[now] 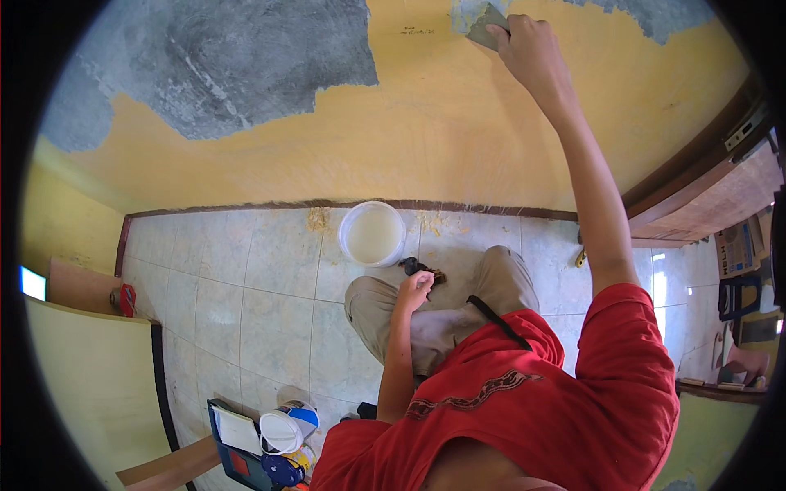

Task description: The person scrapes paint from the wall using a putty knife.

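My right hand [531, 52] grips a flat scraper [488, 27] against the yellow painted wall [430, 135]. Its blade touches the edge of a small bare grey patch [460, 15] at the top of the view. Over my lap, my left hand [417, 288] is held with its fingers curled; whether something is in it is not clear. Just beyond those fingers a dark object with a brownish part [414, 266] shows on the floor, partly covered by the hand. A white plastic bucket [341, 236] of cloudy liquid stands between my knees and the wall.
Paint scraps [318, 219] lie along the brown skirting. A large grey stripped area [276, 55] spreads over the wall at left. Behind my left side are a white pail [279, 433] and a dark tray [236, 469]. A wooden door frame [681, 162] rises at right.
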Demonstrator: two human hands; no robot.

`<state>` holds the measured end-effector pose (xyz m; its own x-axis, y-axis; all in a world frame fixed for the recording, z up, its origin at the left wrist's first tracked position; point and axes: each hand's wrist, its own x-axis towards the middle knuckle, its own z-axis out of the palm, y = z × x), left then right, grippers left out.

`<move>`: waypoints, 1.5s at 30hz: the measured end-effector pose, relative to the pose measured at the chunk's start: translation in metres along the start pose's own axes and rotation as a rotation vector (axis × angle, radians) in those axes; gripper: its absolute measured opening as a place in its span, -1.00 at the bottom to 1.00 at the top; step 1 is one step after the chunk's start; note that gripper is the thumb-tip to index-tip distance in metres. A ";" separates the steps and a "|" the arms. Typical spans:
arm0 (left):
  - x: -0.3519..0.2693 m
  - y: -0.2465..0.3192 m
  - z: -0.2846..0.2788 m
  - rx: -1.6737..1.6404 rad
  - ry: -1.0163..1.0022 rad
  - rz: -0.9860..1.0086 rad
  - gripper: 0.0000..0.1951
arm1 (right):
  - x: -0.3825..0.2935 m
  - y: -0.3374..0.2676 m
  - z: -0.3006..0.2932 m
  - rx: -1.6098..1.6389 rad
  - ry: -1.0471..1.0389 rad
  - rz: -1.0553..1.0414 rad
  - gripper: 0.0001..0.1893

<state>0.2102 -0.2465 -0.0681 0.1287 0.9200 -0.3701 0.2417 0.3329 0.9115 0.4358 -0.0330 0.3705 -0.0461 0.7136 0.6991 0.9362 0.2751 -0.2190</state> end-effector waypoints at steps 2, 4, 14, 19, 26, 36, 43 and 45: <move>-0.001 0.003 0.001 0.032 -0.034 -0.012 -0.72 | -0.003 -0.003 0.003 0.018 -0.015 0.072 -0.60; -0.003 0.004 0.005 0.071 -0.027 0.014 -0.72 | -0.001 0.002 0.006 -0.004 -0.006 0.068 -0.60; 0.015 0.004 -0.006 -0.157 -0.047 -0.098 -0.69 | -0.076 0.032 0.086 0.478 -0.328 0.171 -0.72; -0.003 -0.016 -0.033 -0.259 -0.020 -0.104 -0.69 | -0.291 0.046 0.198 1.375 -0.965 0.695 -0.75; 0.001 -0.005 -0.010 -0.034 -0.042 -0.052 -0.71 | -0.481 0.082 0.253 1.449 -1.215 1.635 -0.82; -0.036 0.039 0.027 0.125 -0.028 0.075 -0.70 | -0.493 0.102 0.221 1.457 -0.963 1.690 -0.83; -0.059 0.120 0.009 0.261 0.007 0.143 -0.68 | -0.500 0.096 0.184 1.619 -1.096 1.513 -0.77; -0.064 0.151 0.003 0.395 0.149 0.546 -0.74 | -0.503 0.103 0.181 1.610 -1.168 1.400 -0.76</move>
<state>0.2411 -0.2558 0.0927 0.2054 0.9624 0.1779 0.5156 -0.2610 0.8161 0.4925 -0.2464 -0.1268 -0.5155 0.5911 -0.6204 -0.2689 -0.7990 -0.5379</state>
